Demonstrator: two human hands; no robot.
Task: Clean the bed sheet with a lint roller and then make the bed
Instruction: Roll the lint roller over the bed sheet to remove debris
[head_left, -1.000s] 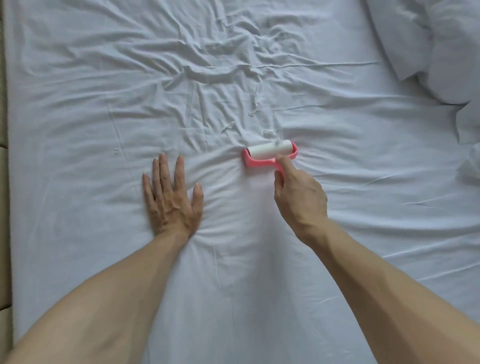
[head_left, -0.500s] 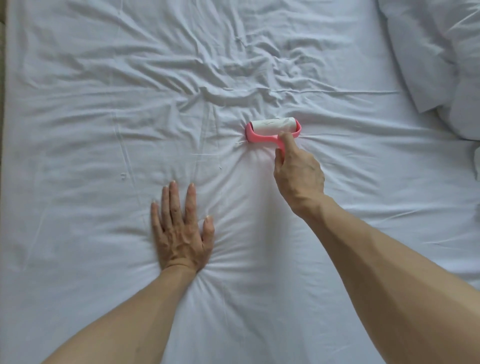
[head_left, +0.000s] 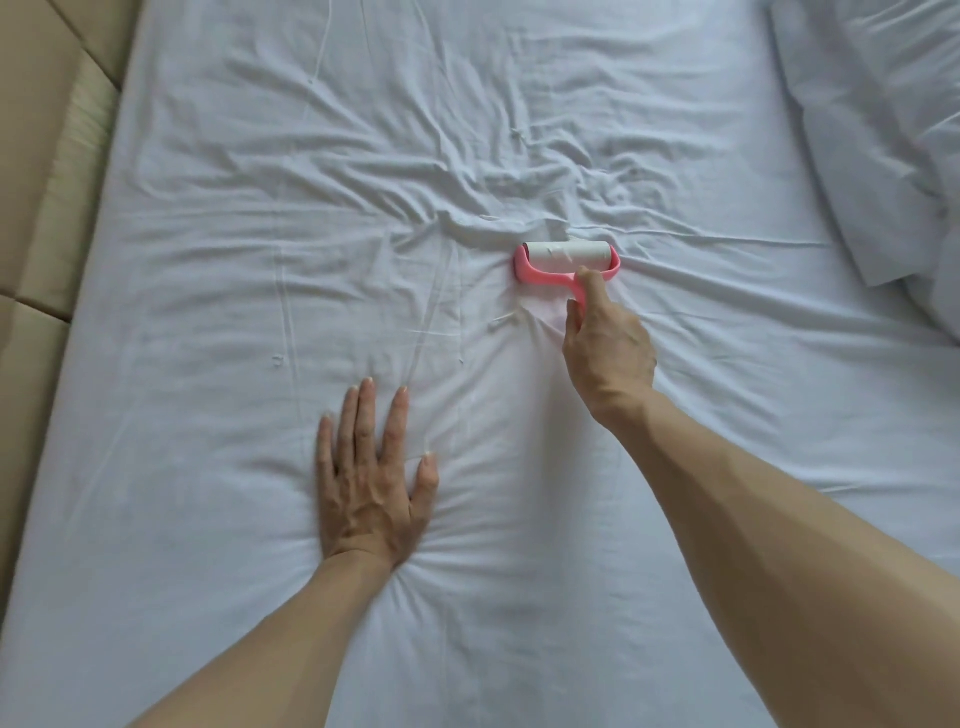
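Two hands: both are at work on the bed sheet (head_left: 249, 270); the left hand (head_left: 371, 483) anchors it and the right hand (head_left: 608, 348) drives the lint roller (head_left: 566, 260).
Left fingers (head_left: 363, 415): straight and slightly spread, thumb set apart, palm flat; the fabric puckers around the wrist.
Right fingers: curled round the pink handle, with the forefinger (head_left: 592, 283) laid along it toward the yoke.
Roller position: the white drum rests on the sheet near mid-bed, touching the near edge of a bunched ridge of creases. Pale flecks cling to the drum.
Loose lint: pale scraps (head_left: 504, 323) lie just beside the handle, on its left; a small fleck (head_left: 278, 361) lies well apart, further left.
Surroundings: heaped bedding (head_left: 857, 130) at right; beige padded panel (head_left: 47, 182) along the left edge.
Step in hand: judged to be the rolling phase; bed-making is not yet begun.
Risk 1: the drum may ride into the ridge and fold fabric under itself, trapping lint. Cause: the anchoring palm sits behind the roller, so the sheet ahead is slack.
Risk 2: the scraps beside the handle may be missed. Cause: they lie behind the drum and off its track.
Risk 3: pickup may weaken. Cause: a loaded adhesive surface loses tack.
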